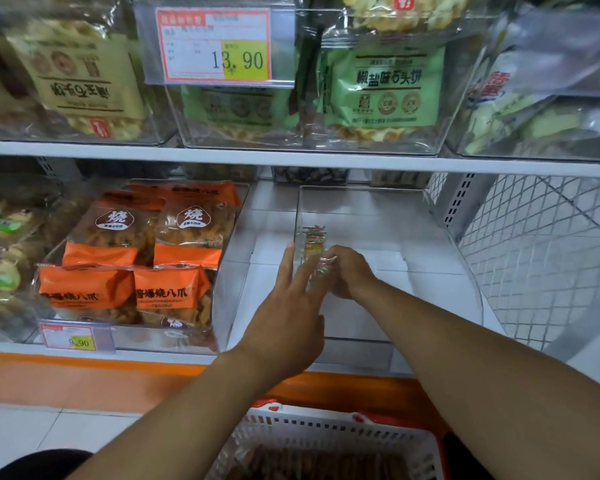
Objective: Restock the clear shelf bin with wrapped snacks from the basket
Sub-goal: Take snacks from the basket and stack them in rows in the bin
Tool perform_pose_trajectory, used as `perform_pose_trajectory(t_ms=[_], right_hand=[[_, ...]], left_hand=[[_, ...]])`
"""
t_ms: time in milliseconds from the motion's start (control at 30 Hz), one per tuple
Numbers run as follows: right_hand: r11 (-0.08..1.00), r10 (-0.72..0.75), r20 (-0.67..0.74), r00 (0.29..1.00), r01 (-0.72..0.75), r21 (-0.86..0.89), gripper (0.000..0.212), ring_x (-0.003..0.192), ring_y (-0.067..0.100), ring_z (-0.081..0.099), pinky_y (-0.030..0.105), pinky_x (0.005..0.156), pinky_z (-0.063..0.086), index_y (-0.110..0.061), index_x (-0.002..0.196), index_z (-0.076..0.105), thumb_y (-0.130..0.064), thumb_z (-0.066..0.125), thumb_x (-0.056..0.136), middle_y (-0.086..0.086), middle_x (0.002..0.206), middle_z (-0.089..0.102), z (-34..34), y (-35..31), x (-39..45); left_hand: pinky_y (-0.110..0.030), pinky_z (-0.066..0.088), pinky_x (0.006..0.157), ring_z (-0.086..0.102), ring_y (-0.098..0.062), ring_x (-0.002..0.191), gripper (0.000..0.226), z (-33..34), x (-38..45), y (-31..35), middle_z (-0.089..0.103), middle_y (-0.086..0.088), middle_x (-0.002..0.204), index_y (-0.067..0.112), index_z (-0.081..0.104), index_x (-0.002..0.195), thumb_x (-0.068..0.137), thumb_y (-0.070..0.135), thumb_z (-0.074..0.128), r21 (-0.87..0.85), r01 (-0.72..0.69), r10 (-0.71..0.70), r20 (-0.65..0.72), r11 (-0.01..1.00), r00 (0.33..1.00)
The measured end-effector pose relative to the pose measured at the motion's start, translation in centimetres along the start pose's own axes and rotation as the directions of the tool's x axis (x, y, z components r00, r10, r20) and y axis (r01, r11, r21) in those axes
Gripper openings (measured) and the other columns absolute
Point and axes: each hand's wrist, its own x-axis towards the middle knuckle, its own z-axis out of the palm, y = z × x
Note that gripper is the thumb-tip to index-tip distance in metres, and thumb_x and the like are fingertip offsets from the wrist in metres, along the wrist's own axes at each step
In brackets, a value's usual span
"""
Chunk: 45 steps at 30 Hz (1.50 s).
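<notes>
A clear shelf bin stands on the lower shelf, right of centre. Inside it, against its left wall, several wrapped snacks stand in a small stack. My right hand reaches into the bin, its fingers curled round the near end of that stack. My left hand is just outside the bin with straight fingers laid against the left wall. At the bottom edge a white and red basket holds more brown wrapped snacks.
A second clear bin with orange snack bags sits close on the left, a price tag on its front. The shelf above carries bins of green and tan bags. A white wire mesh panel closes the right side.
</notes>
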Motion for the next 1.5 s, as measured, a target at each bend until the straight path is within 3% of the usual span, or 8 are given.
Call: perform_pose_trajectory(t_ms=[133,233,667,800,1000,1133,1367,1500], right_hand=[[0.959,0.067,-0.095,0.993,-0.038,0.280,0.056,0.097,0.025,0.062,0.019,0.071,0.051,-0.017,0.138,0.049,-0.037,0.063,0.088,0.002,0.118,0.064,1.8,-0.6,1.3],[0.950,0.078,-0.201,0.977,-0.012,0.313,0.060,0.070,0.011,0.052,0.004,0.040,0.038,-0.019,0.152,0.032,-0.031,0.059,0.099,0.000,0.105,0.052,2.4,-0.5,1.9],[0.592,0.380,0.044,0.924,-0.279,0.756,0.040,0.120,0.025,0.055,0.029,0.101,0.044,-0.014,0.143,0.049,-0.024,0.045,0.104,0.010,0.141,0.055,2.3,-2.3,2.4],[0.461,0.432,0.102,0.896,-0.316,0.829,0.044,0.125,0.035,0.055,0.045,0.109,0.043,-0.005,0.142,0.045,-0.024,0.049,0.102,0.018,0.139,0.054,1.7,-2.7,2.3],[0.845,-0.039,-0.618,0.785,0.356,0.399,0.029,0.092,0.015,0.063,0.016,0.078,0.048,-0.005,0.113,0.065,0.006,0.054,0.089,0.003,0.102,0.065,-0.9,-5.4,-3.6],[0.616,-0.391,-0.803,0.449,0.776,0.134,0.018,0.075,0.005,0.059,0.020,0.069,0.049,-0.009,0.080,0.063,0.006,0.054,0.082,-0.007,0.079,0.062,3.1,-5.3,-12.0],[0.946,-0.322,0.115,0.940,0.324,0.004,0.021,0.089,0.022,0.061,0.028,0.071,0.041,-0.022,0.080,0.056,-0.003,0.054,0.090,-0.001,0.088,0.061,16.1,10.7,-19.9],[0.887,0.118,0.612,0.782,0.193,-0.419,0.036,0.121,0.036,0.056,0.033,0.087,0.047,-0.022,0.122,0.063,-0.018,0.067,0.086,0.010,0.128,0.057,19.2,21.2,-22.6]], left_hand=[[-0.013,0.051,0.089,-0.001,-0.026,0.157,0.088,-0.7,-0.2,-0.2,-0.022,0.011,0.167,0.030,-0.001,0.161,0.097,0.016,0.059,-0.127,-0.008,0.006,-0.014,0.992,1.000],[-0.004,0.041,0.055,0.064,-0.019,0.098,0.103,-1.2,-0.5,0.0,-0.031,0.010,0.165,0.030,-0.019,0.158,0.095,0.012,0.060,-0.254,0.091,-0.093,0.005,0.963,0.996],[-0.005,0.034,0.060,0.034,-0.017,0.148,0.101,-0.2,-1.0,-0.5,-0.035,0.013,0.163,0.030,-0.030,0.154,0.099,0.018,0.054,-0.333,0.063,-0.077,-0.030,0.941,0.997],[-0.022,0.043,0.100,0.013,-0.020,0.156,0.096,-0.4,-2.2,-0.1,-0.030,0.018,0.163,0.032,-0.010,0.160,0.096,0.020,0.060,-0.378,0.062,-0.096,-0.073,0.924,0.993],[-0.030,0.046,0.093,0.053,-0.017,0.115,0.037,-2.1,-5.7,0.8,0.057,0.004,0.122,0.027,0.057,0.118,0.084,0.011,0.058,-0.491,0.007,-0.178,-0.303,0.871,0.936],[-0.033,0.052,0.068,0.065,-0.020,0.082,0.026,0.1,-8.2,-1.3,0.067,0.003,0.097,0.034,0.060,0.091,0.085,0.010,0.051,-0.278,0.268,-0.203,0.242,0.923,0.949],[-0.033,0.050,0.094,0.065,-0.033,0.111,0.022,11.8,-14.8,-3.6,0.069,-0.019,0.116,0.003,0.068,0.112,0.097,0.013,0.056,0.056,0.175,-0.142,0.836,0.983,0.530],[-0.043,0.042,0.108,0.055,-0.037,0.124,0.034,19.2,-18.5,-4.4,0.058,-0.021,0.130,0.004,0.061,0.127,0.100,0.022,0.056,0.068,0.182,-0.145,0.877,0.981,0.457]])
